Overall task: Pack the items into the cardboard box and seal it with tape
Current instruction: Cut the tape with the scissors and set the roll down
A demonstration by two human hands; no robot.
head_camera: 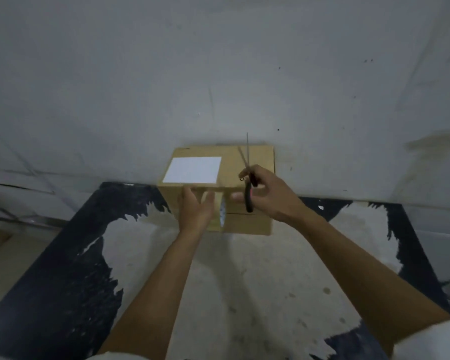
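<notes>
Two bare forearms reach forward over a worn table [244, 281], its dark surface scuffed to pale patches, toward the cardboard box [255, 162] that stands at the table's far edge against a grey-white wall [218, 61]. The box is closed, with a white label [192, 169] on the left part of its top.

The left hand [196, 207] is at the box's near face, palm turned inward and fingers extended upward with the tips at the top near edge. It holds a roll of tape [217, 211] against that face; how tightly the fingers curl round the roll cannot be told, since the roll is mostly hidden behind the hand.

The right hand [268, 193] hovers over the near right part of the box, wrist bent, its fingers curled round the dark handles of a pair of scissors [248, 178]. The blades are parted slightly and point away across the box top toward the wall.
</notes>
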